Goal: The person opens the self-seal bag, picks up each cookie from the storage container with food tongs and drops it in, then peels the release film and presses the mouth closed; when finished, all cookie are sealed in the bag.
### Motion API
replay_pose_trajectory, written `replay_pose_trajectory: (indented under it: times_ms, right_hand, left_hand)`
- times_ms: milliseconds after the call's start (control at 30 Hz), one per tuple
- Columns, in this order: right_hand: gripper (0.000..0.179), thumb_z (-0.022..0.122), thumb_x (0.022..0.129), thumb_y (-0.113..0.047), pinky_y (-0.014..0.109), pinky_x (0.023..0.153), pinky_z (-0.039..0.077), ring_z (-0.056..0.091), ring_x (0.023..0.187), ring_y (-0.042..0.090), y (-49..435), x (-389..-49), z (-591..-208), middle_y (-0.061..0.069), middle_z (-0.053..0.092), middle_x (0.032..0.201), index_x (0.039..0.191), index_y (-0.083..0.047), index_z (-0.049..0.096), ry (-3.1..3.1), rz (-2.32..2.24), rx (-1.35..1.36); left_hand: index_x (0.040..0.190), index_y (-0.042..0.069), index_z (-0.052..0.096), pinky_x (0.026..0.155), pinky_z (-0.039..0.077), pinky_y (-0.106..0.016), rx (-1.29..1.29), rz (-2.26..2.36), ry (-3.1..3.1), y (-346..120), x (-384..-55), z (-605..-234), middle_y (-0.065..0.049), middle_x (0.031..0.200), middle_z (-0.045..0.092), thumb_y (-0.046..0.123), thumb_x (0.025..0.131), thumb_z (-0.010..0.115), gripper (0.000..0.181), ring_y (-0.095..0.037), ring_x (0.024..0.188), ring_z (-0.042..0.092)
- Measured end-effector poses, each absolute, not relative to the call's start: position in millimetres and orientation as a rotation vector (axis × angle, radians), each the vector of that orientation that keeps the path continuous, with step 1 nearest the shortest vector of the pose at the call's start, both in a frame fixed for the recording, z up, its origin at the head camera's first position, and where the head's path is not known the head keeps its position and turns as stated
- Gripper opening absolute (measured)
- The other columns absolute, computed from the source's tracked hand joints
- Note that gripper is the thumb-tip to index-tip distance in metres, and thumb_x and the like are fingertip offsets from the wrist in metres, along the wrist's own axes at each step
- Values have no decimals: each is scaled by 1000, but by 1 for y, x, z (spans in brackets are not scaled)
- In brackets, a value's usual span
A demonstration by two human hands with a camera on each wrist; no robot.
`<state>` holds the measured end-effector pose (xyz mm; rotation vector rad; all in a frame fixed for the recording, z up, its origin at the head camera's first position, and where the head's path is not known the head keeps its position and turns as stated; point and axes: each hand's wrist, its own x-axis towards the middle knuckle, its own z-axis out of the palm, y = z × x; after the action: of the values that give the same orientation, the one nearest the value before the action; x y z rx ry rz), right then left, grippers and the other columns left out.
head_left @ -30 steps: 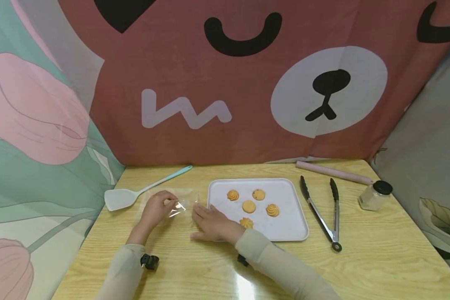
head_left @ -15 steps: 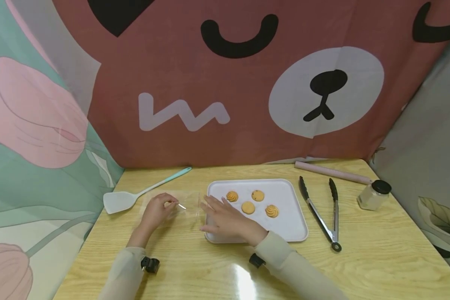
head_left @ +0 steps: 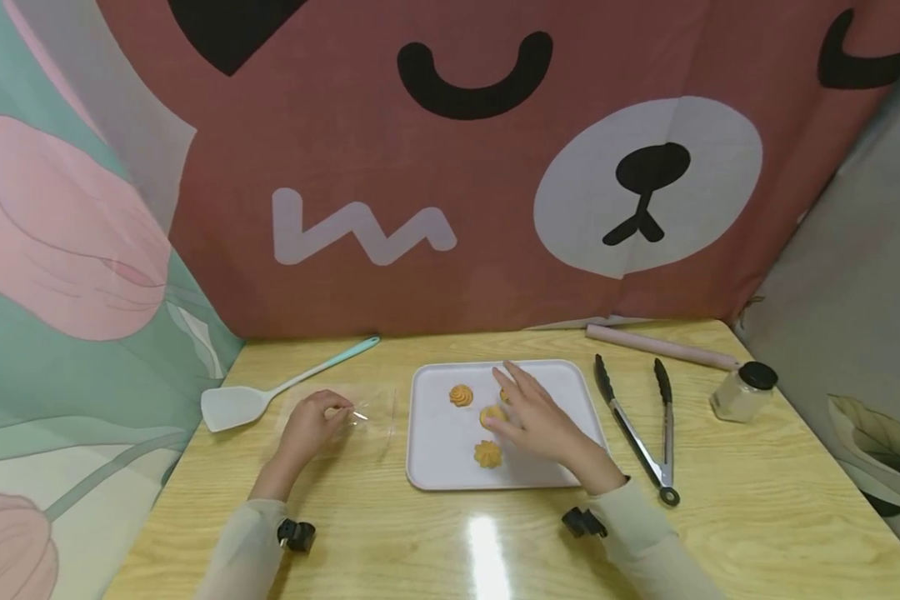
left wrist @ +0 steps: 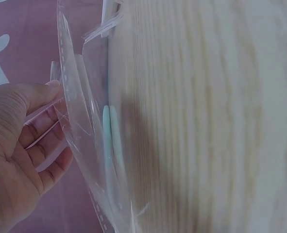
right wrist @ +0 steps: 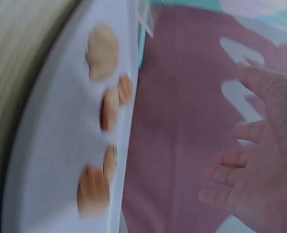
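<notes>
My left hand [head_left: 317, 425] pinches the edge of a clear plastic bag [head_left: 375, 429] that lies on the table; in the left wrist view thumb and fingertips hold the bag's film [left wrist: 77, 102]. My right hand [head_left: 543, 417] hovers over the white tray [head_left: 435, 475] with fingers spread and nothing held. Several cookies sit on the tray: a swirled cookie [head_left: 461, 395] at the back left, a star-shaped cookie [head_left: 487, 454] at the front, and a round cookie [head_left: 489, 417] partly covered by my right fingers. The right wrist view shows the cookies apart from that hand.
A white spatula [head_left: 232, 407] with a light-blue handle lies left of the bag. To the right of the tray are metal tongs [head_left: 640, 442] with black tips, spread apart. A pink rolling pin [head_left: 660, 346] and a black-lidded jar [head_left: 742, 393] stand farther right.
My right hand has left the bag's right edge and moved right across the tray, uncovering the front cookie and covering ones at the right. My left hand keeps its pinch on the bag.
</notes>
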<state>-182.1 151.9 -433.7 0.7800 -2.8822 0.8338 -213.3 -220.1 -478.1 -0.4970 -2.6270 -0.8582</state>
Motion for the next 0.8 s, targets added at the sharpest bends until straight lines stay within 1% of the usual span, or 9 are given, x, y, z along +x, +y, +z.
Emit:
replay_pose_trajectory:
  times_ms: [100, 233, 400, 467, 567, 633, 800]
  right_hand:
    - [76, 58, 93, -42, 63, 105, 24, 17, 139, 42, 171, -182, -432, 20, 14, 155, 150, -7, 22, -2845, 894, 659]
    - [76, 60, 92, -39, 65, 102, 27, 19, 137, 44, 198, -183, -433, 24, 18, 152, 148, -3, 24, -2806, 909, 535]
    - [75, 58, 94, -38, 67, 99, 28, 20, 134, 49, 232, -182, -441, 30, 20, 148, 146, 3, 23, -2781, 956, 372]
    - [73, 58, 95, -35, 67, 99, 28, 22, 132, 51, 244, -181, -445, 33, 23, 144, 145, 5, 24, -2761, 971, 300]
    - [71, 58, 95, -31, 67, 97, 28, 25, 128, 53, 260, -178, -449, 36, 28, 139, 143, 9, 26, -2741, 953, 194]
    - [72, 59, 94, -32, 67, 95, 30, 27, 125, 54, 269, -176, -452, 37, 30, 136, 142, 11, 26, -2742, 923, 121]
    - [83, 58, 93, -42, 70, 89, 32, 25, 123, 57, 291, -170, -461, 41, 26, 135, 144, 11, 20, -2787, 899, -61]
  left_hand:
    - [82, 1, 71, 78, 51, -46, -501, -866, -2607, -219, -213, -479, -6, 84, 69, 7, 82, 73, 7, -28, 83, 65]
    - [80, 3, 72, 78, 51, -46, -500, -863, -2604, -217, -212, -480, -5, 84, 69, 7, 83, 72, 4, -28, 83, 65]
    - [81, 3, 72, 80, 51, -46, -509, -874, -2619, -213, -211, -477, -5, 85, 69, 8, 84, 72, 5, -29, 86, 64]
    - [82, 2, 72, 81, 50, -46, -513, -881, -2615, -212, -211, -476, -5, 85, 69, 9, 83, 73, 7, -29, 87, 64]
    - [82, 2, 72, 81, 50, -46, -513, -882, -2603, -210, -211, -474, -5, 85, 69, 7, 81, 74, 5, -29, 87, 63]
    - [82, 2, 72, 81, 50, -46, -508, -884, -2602, -210, -211, -474, -5, 85, 69, 6, 81, 74, 5, -30, 87, 63]
    - [84, 1, 72, 81, 50, -47, -498, -890, -2613, -212, -210, -474, -7, 87, 69, 4, 81, 73, 5, -30, 89, 63]
